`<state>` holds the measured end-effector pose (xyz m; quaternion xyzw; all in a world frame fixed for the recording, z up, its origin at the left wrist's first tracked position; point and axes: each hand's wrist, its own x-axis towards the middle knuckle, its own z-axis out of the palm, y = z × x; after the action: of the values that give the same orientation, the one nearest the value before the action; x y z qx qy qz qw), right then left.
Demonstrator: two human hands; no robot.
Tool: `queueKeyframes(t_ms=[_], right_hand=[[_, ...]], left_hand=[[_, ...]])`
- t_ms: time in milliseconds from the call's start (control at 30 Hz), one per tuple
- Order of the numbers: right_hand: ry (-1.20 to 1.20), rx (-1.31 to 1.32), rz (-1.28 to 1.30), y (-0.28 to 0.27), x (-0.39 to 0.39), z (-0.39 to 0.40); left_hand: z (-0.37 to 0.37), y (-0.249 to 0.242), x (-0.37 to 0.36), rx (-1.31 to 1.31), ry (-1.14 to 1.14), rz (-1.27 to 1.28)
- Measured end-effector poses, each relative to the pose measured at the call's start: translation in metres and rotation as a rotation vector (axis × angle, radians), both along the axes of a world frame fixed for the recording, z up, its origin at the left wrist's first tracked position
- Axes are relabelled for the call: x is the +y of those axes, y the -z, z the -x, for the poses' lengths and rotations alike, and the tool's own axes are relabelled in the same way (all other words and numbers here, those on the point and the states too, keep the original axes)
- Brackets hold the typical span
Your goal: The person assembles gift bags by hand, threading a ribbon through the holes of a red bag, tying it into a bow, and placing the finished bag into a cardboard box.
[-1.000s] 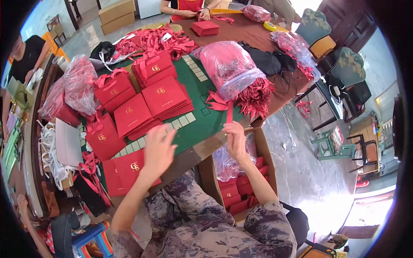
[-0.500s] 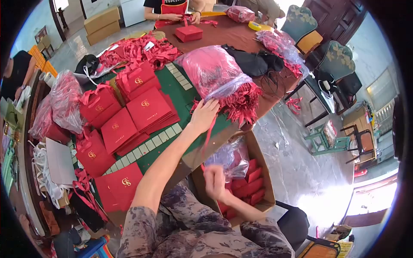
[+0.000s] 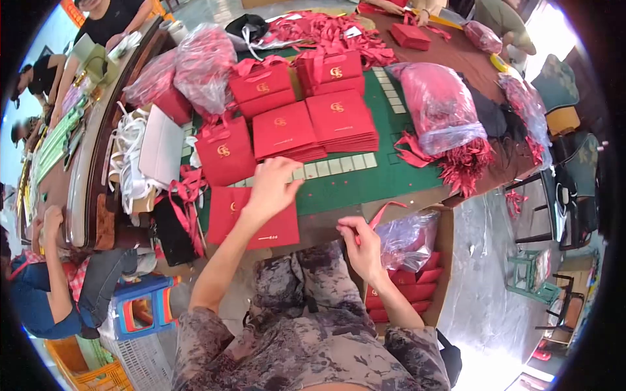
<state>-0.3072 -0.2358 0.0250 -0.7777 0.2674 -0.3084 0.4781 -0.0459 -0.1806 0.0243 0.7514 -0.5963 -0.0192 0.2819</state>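
Observation:
My left hand [image 3: 268, 189] hovers over a flat red paper bag [image 3: 261, 228] with a gold logo, near the table's front edge. Its fingers are curved, the thumb stands apart, and nothing shows between them. A red ribbon [image 3: 386, 210] sticks up from my right hand [image 3: 362, 246], whose fingers are curled round it beside the open carton. Behind my left hand lie two stacks of flat red bags [image 3: 283, 130]. Red bags with ribbon handles [image 3: 225, 151] stand around them. To the right, a clear plastic bag [image 3: 440, 104] spills a bundle of red ribbons [image 3: 466, 163].
A cardboard carton [image 3: 445, 260] with red bags and plastic wrap stands by my right arm. White cords and a pale box [image 3: 162, 146] lie left. Other people work at the far edge and left; blue stools [image 3: 140, 306] stand on the floor.
My left hand has left the plastic bag of ribbons and moved left to the flat red bag. My right hand has risen with the ribbon. The view has turned left.

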Motion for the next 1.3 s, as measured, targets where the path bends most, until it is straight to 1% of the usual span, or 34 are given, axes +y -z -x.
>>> queueKeyframes(t_ms=[67,100,133,167,200,267,300,400,533,600,667,767,900,967,1133,1200,1267,1300], right_hand=[[-0.02,-0.009,0.016,0.011,0.004,-0.022],[-0.01,-0.001,-0.035,0.011,0.006,-0.033],[0.001,0.008,-0.085,0.013,0.008,-0.044],[-0.001,-0.002,-0.042,0.02,0.009,-0.053],[-0.003,0.002,-0.045,0.024,0.01,-0.059],[-0.022,0.044,-0.034,0.031,0.012,-0.067],[-0.02,0.051,-0.039,0.033,0.011,-0.072],[-0.002,0.111,-0.098,0.039,0.011,-0.087],[0.006,0.064,-0.212,0.044,0.013,-0.094],[0.006,0.066,-0.255,0.04,0.016,-0.093],[0.018,0.028,-0.341,0.031,0.019,-0.09],[0.049,0.034,-0.293,0.02,0.022,-0.086],[0.095,0.054,-0.309,0.018,0.02,-0.082],[0.106,0.073,-0.247,0.019,0.017,-0.078],[0.11,0.132,-0.229,0.011,0.015,-0.075],[0.121,0.149,-0.218,0.009,0.013,-0.075],[0.098,0.188,-0.302,0.008,0.01,-0.073],[0.098,0.188,-0.303,0.008,0.008,-0.073]], left_hand=[[-0.017,0.0,0.035,0.001,-0.096,-0.101],[-0.02,0.004,0.043,0.004,-0.101,-0.108],[-0.023,0.009,0.051,-0.044,-0.106,-0.172],[-0.025,0.014,0.057,-0.09,-0.108,-0.236],[-0.024,0.015,0.061,-0.086,-0.11,-0.24],[-0.02,0.019,0.062,-0.097,-0.09,-0.212],[-0.016,0.02,0.06,-0.095,-0.074,-0.103],[-0.01,0.017,0.059,-0.077,-0.075,-0.048],[0.002,-0.003,0.061,-0.021,-0.113,-0.048],[0.007,-0.012,0.063,0.111,-0.139,-0.041],[0.011,-0.019,0.064,0.16,-0.151,-0.075],[0.017,-0.013,0.064,0.247,-0.14,-0.09],[0.027,-0.016,0.061,0.323,-0.133,-0.091],[0.032,-0.019,0.058,0.334,-0.126,-0.098],[0.044,-0.016,0.053,0.336,-0.112,-0.072],[0.049,-0.015,0.051,0.253,-0.147,-0.11],[0.054,-0.019,0.051,0.236,-0.146,-0.09],[0.057,-0.02,0.051,0.218,-0.146,-0.071]])
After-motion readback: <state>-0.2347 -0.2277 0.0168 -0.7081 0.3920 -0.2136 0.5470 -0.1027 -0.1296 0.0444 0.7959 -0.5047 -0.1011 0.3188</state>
